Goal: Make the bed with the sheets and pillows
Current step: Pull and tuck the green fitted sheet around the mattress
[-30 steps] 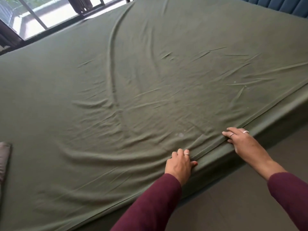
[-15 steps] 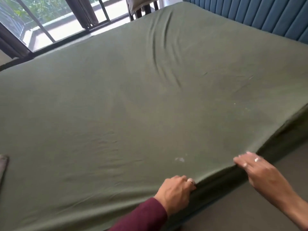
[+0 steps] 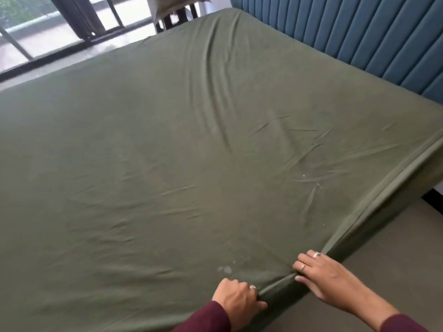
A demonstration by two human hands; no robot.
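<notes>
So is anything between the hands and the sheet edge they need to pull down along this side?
Nothing visible. The left hand and right hand both already grip the green sheet at the mattress edge, with only bare floor beside it.

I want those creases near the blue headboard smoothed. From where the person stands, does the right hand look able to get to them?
Probably yes, with a lean: the right hand grips the green sheet at the near edge, and nothing lies between it and the creases.
</notes>
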